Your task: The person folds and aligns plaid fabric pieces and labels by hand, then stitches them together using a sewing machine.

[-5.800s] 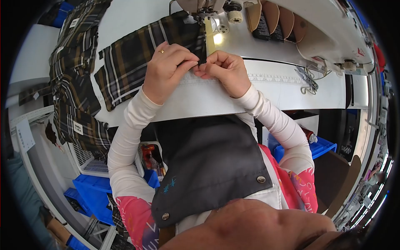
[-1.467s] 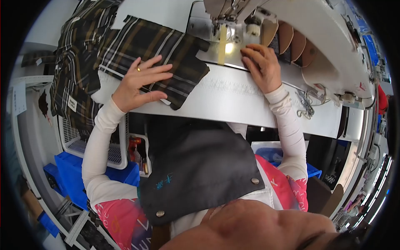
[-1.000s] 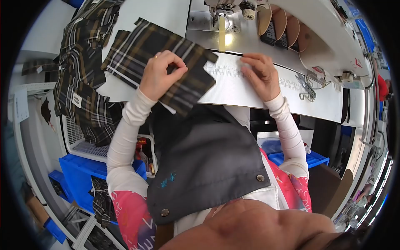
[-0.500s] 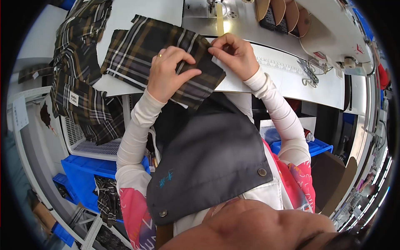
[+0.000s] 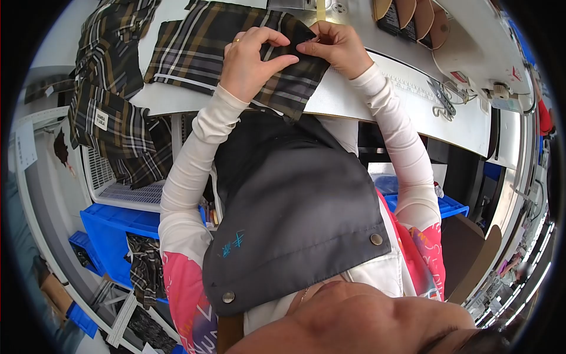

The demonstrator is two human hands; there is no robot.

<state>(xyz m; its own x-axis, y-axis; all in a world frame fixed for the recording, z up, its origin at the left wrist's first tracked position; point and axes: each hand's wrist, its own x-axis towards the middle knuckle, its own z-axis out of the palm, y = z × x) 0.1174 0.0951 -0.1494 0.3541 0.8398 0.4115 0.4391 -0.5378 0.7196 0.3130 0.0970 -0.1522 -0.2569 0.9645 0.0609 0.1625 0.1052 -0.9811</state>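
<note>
A dark plaid fabric piece with white and brown stripes lies on the white sewing table, its lower right part reaching the front edge. My left hand, with a ring on one finger, rests over the piece, thumb and index finger curved apart with nothing between them. At the piece's upper right corner, my right hand pinches the fabric edge between thumb and fingertips. A printed ruler strip runs along the table to the right of it.
The sewing machine stands at upper right, scissors beside it. More plaid fabric hangs over the left side, above a white basket. Blue bins are at lower left. Brown card holders stand by the machine.
My right hand has come from the bare table to the fabric corner and grips it. My left hand has moved from a pinch to a looser curve. The view has tilted, so the table sits higher.
</note>
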